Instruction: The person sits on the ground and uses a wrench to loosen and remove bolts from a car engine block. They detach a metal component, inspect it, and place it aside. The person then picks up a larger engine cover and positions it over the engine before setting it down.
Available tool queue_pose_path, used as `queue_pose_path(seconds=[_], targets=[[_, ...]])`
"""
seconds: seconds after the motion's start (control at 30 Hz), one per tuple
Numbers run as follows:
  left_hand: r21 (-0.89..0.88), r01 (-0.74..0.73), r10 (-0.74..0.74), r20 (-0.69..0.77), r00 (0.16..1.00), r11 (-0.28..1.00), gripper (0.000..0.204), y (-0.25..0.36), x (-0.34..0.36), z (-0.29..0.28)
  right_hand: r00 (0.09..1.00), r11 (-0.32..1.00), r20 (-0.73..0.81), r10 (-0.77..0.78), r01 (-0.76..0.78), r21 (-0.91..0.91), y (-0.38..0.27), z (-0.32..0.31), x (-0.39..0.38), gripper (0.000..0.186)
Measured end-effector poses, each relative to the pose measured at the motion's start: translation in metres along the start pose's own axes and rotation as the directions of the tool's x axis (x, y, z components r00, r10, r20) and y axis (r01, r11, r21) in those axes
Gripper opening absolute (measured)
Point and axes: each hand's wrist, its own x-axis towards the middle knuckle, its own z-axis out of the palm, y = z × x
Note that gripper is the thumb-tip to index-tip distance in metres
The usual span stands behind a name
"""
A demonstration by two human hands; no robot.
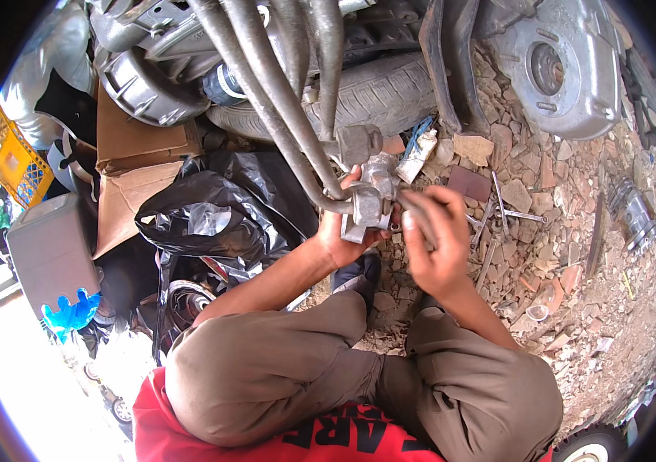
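Note:
My left hand (334, 237) is closed round a cast metal fitting (374, 200) at the lower end of several bent grey metal pipes (278, 104); the fitting hides some of its fingers. Just right of it, my right hand (440, 250) is closed on a short dull metal bar or tube (426, 212) set against the fitting's right side; exactly what it is, I cannot make out. A second fitting (357, 142) sits higher on the pipes.
Wrenches (505, 215) lie on rubble at right, near a cast housing (555, 85). A tyre (386, 96) and metal parts lie beyond the pipes. Black bags (205, 208), cardboard (132, 192), a yellow crate (16, 150) and a grey container (51, 258) crowd the left.

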Motion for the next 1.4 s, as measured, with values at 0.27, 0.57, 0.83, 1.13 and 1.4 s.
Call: queue_pose_path(seconds=[0.27, 0.57, 0.83, 1.13, 1.4], targets=[[0.124, -0.27, 0.285, -0.134, 0.949, 0.955, 0.053, -0.01, 0.004, 0.0, 0.966, 0.901, 0.228, -0.123, 0.205, -0.381, -0.006, 0.027, -0.004, 0.038], [-0.041, -0.207, 0.203, -0.083, 0.976, 0.977, 0.052, 0.011, -0.001, 0.007, 0.956, 0.928, 0.115, 0.268, -0.289, 0.235, 0.003, -0.017, 0.014, 0.023], [-0.135, -0.067, 0.085, 0.127, 0.988, 0.989, 0.052, 0.011, 0.001, -0.004, 0.929, 0.841, 0.017, 0.369, -0.341, 0.419, 0.004, -0.018, 0.005, 0.024], [-0.199, 0.052, 0.024, 0.362, 0.932, 0.979, 0.053, 0.004, -0.008, -0.004, 0.944, 0.864, -0.01, 0.33, -0.298, 0.406, 0.005, -0.013, 0.002, 0.023], [-0.111, 0.104, -0.055, 0.377, 0.925, 0.988, 0.052, 0.002, 0.002, -0.012, 0.956, 0.897, -0.047, 0.289, -0.253, 0.363, 0.005, -0.015, 0.003, 0.023]])
